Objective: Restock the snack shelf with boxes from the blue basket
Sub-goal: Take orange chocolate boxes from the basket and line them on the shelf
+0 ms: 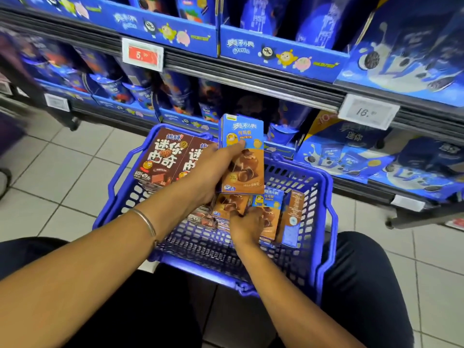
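Observation:
A blue plastic basket stands on the tiled floor in front of my knees. My left hand grips a blue-and-brown snack box upright above the basket, thumb across its front. My right hand reaches down into the basket and its fingers curl over another blue-and-brown box lying among several like it. Two dark brown boxes lean at the basket's far left side. The snack shelf rises just behind the basket.
Shelves hold blue snack packs and cups in blue display trays. Price tags hang on the rails, one red and one white. Large blue bags fill the low right shelf. Grey floor tiles lie to the left.

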A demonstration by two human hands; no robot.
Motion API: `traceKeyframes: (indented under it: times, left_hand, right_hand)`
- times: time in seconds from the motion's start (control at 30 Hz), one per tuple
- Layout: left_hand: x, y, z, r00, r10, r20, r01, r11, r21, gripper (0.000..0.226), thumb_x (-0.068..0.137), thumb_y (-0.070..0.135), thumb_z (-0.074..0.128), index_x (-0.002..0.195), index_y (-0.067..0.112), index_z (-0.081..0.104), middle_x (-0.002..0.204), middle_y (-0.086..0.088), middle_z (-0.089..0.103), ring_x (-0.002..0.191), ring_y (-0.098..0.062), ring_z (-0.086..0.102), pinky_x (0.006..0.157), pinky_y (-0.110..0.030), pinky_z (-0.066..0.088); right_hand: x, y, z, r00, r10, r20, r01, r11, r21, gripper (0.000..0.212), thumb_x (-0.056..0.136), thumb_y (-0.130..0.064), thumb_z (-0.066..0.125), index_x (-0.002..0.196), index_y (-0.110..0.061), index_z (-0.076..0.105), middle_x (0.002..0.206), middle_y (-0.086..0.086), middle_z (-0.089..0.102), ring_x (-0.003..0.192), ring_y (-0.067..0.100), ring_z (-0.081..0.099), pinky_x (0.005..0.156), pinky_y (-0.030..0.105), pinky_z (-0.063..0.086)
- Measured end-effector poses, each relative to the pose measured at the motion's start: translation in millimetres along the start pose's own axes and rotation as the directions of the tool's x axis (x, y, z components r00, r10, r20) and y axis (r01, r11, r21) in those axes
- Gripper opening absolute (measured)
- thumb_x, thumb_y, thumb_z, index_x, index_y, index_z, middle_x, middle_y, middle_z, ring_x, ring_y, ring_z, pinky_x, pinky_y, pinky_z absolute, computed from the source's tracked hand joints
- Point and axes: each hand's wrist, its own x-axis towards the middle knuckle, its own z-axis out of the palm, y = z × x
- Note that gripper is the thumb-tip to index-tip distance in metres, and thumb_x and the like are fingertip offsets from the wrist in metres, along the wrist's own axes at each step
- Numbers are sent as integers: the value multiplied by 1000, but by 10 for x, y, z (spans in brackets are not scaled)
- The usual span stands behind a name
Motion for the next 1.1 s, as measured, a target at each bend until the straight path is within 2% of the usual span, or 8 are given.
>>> traceKeyframes:
  times: [0.13,0.33,0.5,0.67,0.73,0.9,1.03,1.1]
  left_hand:
    - [7,37,-43,998,-54,25,54,999,6,40,104,54,58,108,19,77,107,-10,82,97,-29,79,90,-44,63]
    - [81,211,-138,997,18,-72,-19,1000,-6,53,103,65,50,114,21,77,111,-10,81,107,-32,77,104,-55,57]
    - [170,174,-167,975,161,-153,-139,980,143,56,99,72,50,116,24,75,105,-1,82,103,-27,78,94,-47,61]
    - [103,6,-29,1000,31,1,-31,988,152,126,57,101,59,153,19,53,151,-13,60,132,-38,63,111,-57,50]
    - [104,-49,-6,994,48,95,-62,986,154,117,58,101,64,145,24,62,143,-9,68,124,-32,70,108,-54,53]
    - [101,-76,2,964,226,140,-244,960,136,45,72,60,90,107,35,77,102,4,83,92,-18,81,74,-31,64]
    - [113,-33,-6,976,197,88,-208,969,135,70,72,44,92,128,16,61,105,0,83,93,-21,81,83,-40,64]
    - [121,-18,-22,983,180,45,-185,971,148,68,75,43,92,128,17,58,106,1,82,91,-19,81,88,-44,65]
  right_hand:
    - [13,-41,-178,997,2,79,-26,954,298,28,95,-7,63,104,-12,37,90,4,44,67,18,43,60,35,35]
    - [-290,-40,-775,988,-95,-121,148,815,561,16,98,-5,56,111,-13,50,95,4,59,78,12,58,69,25,46]
    - [-399,-294,-1098,977,-79,-200,204,640,741,18,100,-9,54,117,-15,55,107,11,65,94,25,64,81,44,51]
    - [-384,-633,-1074,967,-227,-112,238,662,711,11,101,-15,55,112,-16,57,94,0,66,76,13,63,59,28,51]
    - [-371,-716,-1021,956,-274,-108,278,715,641,13,101,-18,57,113,-15,58,91,-6,69,78,7,65,68,27,52]
    - [-356,-701,-940,898,-440,-6,393,796,460,13,101,-27,60,109,-17,63,110,4,68,100,17,64,88,34,52]
    - [-246,-533,-897,989,-65,133,-42,735,677,40,99,-49,55,120,-18,67,108,-3,71,96,15,64,71,26,48]
    - [-149,-330,-848,933,215,288,-356,651,671,44,100,-47,55,118,-7,63,101,3,65,94,20,60,72,33,44]
